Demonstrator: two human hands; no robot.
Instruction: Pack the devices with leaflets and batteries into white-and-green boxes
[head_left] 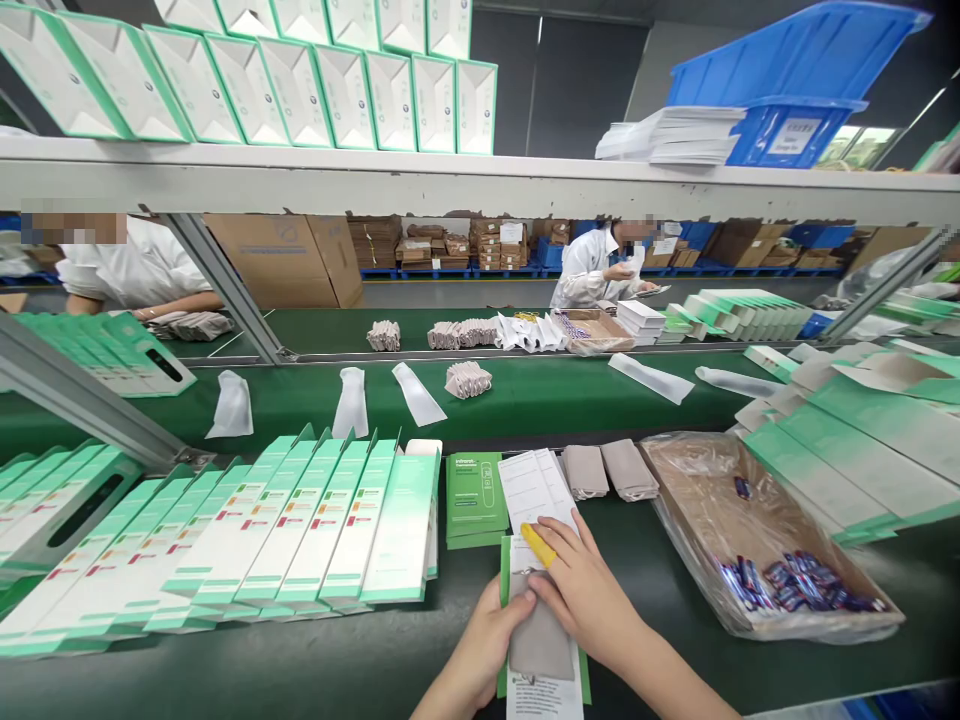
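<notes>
My left hand [487, 640] is closed around the left edge of a small stack. This stack is a green booklet [504, 680], a printed white leaflet [544, 700] and, on top, a grey cloth pouch [541, 640]. My right hand [589, 590] lies over the pouch's upper end, thumb pressed on it, with a yellow finger cot [538, 545] on one finger. That covered finger rests by the white leaflets [536, 485] beyond. A pile of green booklets [476, 495] sits just left of them. Two folded grey pouches [606, 470] lie to the right.
Green-and-white boxes [300, 530] stand in rows at left. At right a plastic-lined tray [675, 530] holds batteries [795, 580], beside open cartons [840, 450]. White sleeves [418, 395] lie on the green belt [525, 400]. A shelf [525, 180] crosses above; two co-workers sit opposite.
</notes>
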